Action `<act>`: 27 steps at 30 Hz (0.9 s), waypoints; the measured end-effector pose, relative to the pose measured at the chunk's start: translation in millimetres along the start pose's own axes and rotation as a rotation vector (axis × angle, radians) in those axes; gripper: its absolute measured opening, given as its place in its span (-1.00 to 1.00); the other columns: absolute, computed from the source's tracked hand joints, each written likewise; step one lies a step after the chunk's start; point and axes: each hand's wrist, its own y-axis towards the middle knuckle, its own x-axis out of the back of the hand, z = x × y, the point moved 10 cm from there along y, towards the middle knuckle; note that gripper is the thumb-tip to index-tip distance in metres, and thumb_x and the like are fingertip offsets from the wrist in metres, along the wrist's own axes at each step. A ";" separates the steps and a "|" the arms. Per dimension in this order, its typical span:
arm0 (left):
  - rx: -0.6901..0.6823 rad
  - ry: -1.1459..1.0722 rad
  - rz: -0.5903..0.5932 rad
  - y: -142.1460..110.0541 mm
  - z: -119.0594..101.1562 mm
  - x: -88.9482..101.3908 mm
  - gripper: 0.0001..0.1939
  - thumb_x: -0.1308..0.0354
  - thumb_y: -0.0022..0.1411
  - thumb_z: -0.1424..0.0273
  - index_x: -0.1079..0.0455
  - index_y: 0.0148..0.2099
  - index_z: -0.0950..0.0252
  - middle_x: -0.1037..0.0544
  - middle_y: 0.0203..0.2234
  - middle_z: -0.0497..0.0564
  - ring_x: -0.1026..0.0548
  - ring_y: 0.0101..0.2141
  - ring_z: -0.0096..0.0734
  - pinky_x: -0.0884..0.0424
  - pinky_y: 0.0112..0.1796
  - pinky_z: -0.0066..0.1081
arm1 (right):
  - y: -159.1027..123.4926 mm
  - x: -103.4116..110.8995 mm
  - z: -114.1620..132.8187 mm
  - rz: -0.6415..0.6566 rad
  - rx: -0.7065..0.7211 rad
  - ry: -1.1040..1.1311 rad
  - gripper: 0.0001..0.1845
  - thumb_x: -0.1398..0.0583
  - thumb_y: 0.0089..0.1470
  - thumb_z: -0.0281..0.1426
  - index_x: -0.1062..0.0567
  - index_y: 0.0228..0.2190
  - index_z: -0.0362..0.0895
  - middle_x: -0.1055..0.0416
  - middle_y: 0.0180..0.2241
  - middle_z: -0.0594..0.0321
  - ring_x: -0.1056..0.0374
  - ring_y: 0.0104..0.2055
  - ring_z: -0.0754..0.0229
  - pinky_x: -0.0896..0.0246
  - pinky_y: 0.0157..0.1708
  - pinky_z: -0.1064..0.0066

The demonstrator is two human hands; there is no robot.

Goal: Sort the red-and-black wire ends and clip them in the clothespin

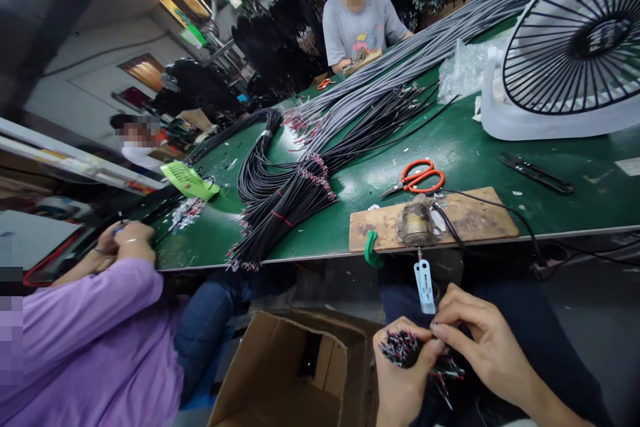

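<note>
Low in front of me, below the table edge, my left hand [403,377] is closed around a bundle of short black wires [400,348] with red and white stripped ends. My right hand [487,343] reaches into the same bundle from the right, its fingertips pinched on wire ends [447,370]. A small white blade tool [425,285] hangs from the table edge just above my hands. A wooden board [480,217] with a metal fixture [417,223] lies on the green table [465,153] above them.
Orange scissors [417,177], black cable bundles [280,200], grey cables [400,63], a white fan [570,47] and black tweezers [535,172] are on the table. An open cardboard box [295,373] sits by my knees. A person in purple [90,340] works at my left; another sits opposite [357,20].
</note>
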 end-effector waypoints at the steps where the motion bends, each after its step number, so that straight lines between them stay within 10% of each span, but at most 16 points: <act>1: 0.003 0.028 -0.018 -0.3 3.0 3.1 -0.86 -0.46 -0.02 0.43 -0.57 -0.51 0.32 -0.55 -0.61 -0.05 -0.52 -0.55 -0.43 -0.45 -0.44 -0.50 | -2.3 1.6 4.9 -0.039 0.052 -0.045 -0.80 -0.23 0.16 -0.51 -0.51 -0.50 -0.12 -0.42 -0.49 0.26 -0.34 -0.40 0.18 -0.25 -0.34 0.36; 7: 0.112 0.079 -0.116 -7.4 29.8 22.1 -0.70 -0.49 -0.07 0.23 -0.52 -0.44 0.32 -0.58 -0.54 0.01 -0.55 -0.47 -0.29 -0.50 -0.35 -0.37 | -14.0 2.5 18.1 -0.131 0.271 -0.178 -0.78 -0.15 0.17 -0.64 -0.47 -0.35 -0.09 -0.38 -0.39 0.24 -0.28 -0.31 0.16 -0.19 -0.25 0.34; 11: 0.169 -0.021 0.039 -5.0 32.8 7.4 -0.68 -0.46 -0.01 0.15 -0.56 -0.44 0.33 -0.54 -0.62 -0.01 -0.48 -0.60 -0.39 -0.44 -0.49 -0.41 | -4.7 -13.4 -17.6 0.104 -0.048 0.234 -0.80 -0.13 0.28 -0.38 -0.40 -0.42 -0.09 -0.29 -0.38 0.26 -0.27 -0.35 0.19 -0.21 -0.34 0.39; 16: -0.076 0.089 0.106 4.0 -6.6 0.0 -0.93 -0.45 0.02 0.41 -0.62 -0.42 0.25 -0.60 -0.53 -0.02 -0.52 -0.52 -0.37 -0.44 -0.42 -0.43 | -4.5 -27.0 -43.2 0.250 -0.345 0.508 -0.69 -0.23 0.20 -0.19 -0.42 -0.47 -0.13 -0.22 -0.47 0.32 -0.21 -0.42 0.24 -0.17 -0.40 0.41; 21: -0.179 0.300 0.105 6.4 -28.1 -1.5 -0.92 -0.41 0.03 0.51 -0.60 -0.45 0.26 -0.61 -0.56 -0.03 -0.53 -0.51 -0.36 -0.41 -0.40 -0.45 | 6.7 10.4 -14.5 0.031 0.011 0.132 -0.94 -0.27 0.16 -0.43 -0.58 -0.35 -0.07 -0.37 -0.39 0.26 -0.31 -0.33 0.19 -0.23 -0.31 0.38; 27: -0.045 0.149 0.023 7.2 -12.7 9.0 -0.93 -0.42 0.02 0.46 -0.59 -0.46 0.28 -0.55 -0.56 -0.06 -0.49 -0.50 -0.39 -0.38 -0.40 -0.46 | -7.0 17.1 20.0 -0.038 0.332 -0.119 -0.75 -0.32 0.02 -0.66 -0.60 -0.32 -0.08 -0.43 -0.44 0.25 -0.31 -0.36 0.17 -0.25 -0.33 0.35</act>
